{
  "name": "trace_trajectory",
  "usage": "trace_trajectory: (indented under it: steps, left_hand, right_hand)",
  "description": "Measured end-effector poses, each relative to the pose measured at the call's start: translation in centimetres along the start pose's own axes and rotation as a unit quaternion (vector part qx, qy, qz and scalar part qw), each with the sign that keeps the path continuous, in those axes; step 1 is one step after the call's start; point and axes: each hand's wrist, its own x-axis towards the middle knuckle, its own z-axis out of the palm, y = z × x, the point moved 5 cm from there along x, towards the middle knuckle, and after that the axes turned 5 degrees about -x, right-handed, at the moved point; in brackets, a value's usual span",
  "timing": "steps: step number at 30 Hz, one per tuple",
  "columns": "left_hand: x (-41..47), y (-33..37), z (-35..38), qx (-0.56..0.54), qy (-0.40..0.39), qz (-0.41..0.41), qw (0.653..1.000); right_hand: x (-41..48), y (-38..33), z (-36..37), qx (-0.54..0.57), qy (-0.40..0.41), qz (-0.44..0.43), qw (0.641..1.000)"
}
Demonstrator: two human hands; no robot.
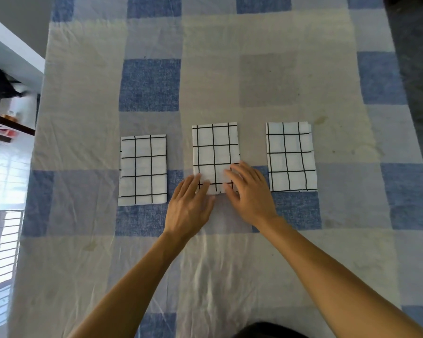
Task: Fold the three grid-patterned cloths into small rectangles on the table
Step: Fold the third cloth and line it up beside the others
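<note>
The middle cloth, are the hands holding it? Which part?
Both hands rest on the middle cloth at its near edge: left hand by the near-left corner, right hand by the near-right corner. A closed grip cannot be told.

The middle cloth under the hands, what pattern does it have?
White with a black grid of thin lines, seen in the head view: middle cloth.

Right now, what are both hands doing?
Left hand: open, fingers flat on the middle cloth, gripping nothing.
Right hand: open, resting on the same cloth.
</note>
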Motion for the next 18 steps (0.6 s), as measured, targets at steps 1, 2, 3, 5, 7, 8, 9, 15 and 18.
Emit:
trace_trajectory:
  steps: [1,2,3,5,7,8,9,15,18]
  left_hand:
    - [0.1,-0.1,-0.5,-0.007,0.004,-0.012,1.0]
    - [0.3,-0.2,-0.9,-0.01,0.011,-0.02,1.0]
    - [0.5,-0.6,-1.3,-0.011,0.018,-0.027,0.999]
    - [1.0,-1.9,-2.3,-0.02,0.037,-0.05,0.998]
    - [1.2,-4.0,-3.5,-0.032,0.068,-0.093,0.993]
    - [1.2,-5.2,-4.0,-0.038,0.082,-0.123,0.988]
    - [1.1,-6.7,-4.7,-0.046,0.093,-0.16,0.982]
    - [-0.2,-13.3,-7.1,-0.067,0.099,-0.324,0.939]
    - [-1.4,-14.2,-7.5,-0.05,0.057,-0.271,0.959]
  right_hand:
    - [0.6,-0.1,-0.2,0.009,-0.008,0.018,1.0]
    - [1.3,-0.3,-0.4,0.013,-0.018,0.03,0.999]
    - [1.9,-0.5,-0.5,0.014,-0.028,0.035,0.999]
    - [3.4,-1.3,-0.3,0.007,-0.047,0.03,0.998]
    - [4.9,-1.8,0.2,0.0,-0.081,0.044,0.996]
    - [5.7,-1.8,0.6,-0.01,-0.102,0.06,0.993]
    - [6.5,-2.0,1.3,-0.025,-0.124,0.077,0.989]
    - [8.2,-3.8,1.4,-0.016,-0.032,0.095,0.995]
    - [10.2,-7.5,1.7,0.005,0.014,0.008,1.0]
